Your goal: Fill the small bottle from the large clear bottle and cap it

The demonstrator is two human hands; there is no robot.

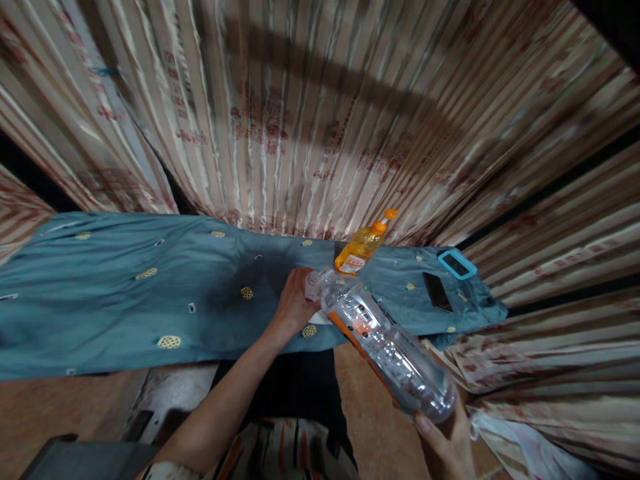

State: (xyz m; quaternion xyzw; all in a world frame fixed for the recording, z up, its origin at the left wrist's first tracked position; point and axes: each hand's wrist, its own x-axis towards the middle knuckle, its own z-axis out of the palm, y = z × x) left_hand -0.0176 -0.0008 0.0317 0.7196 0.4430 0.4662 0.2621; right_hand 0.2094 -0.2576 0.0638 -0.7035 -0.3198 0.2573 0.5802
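Gripping the clear plastic bottle (385, 343) by its base in our right hand (447, 447), we've got it tilted neck-up toward the teal cloth (125, 293), left hand (293, 307) pinching its cap end.

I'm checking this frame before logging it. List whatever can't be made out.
- Head view: bottle cap, hidden by the left hand at the neck of the clear bottle.
- Right hand: cut off by the bottom edge.
- Orange bottle label: too small to read.
- Curtain print: blurred.
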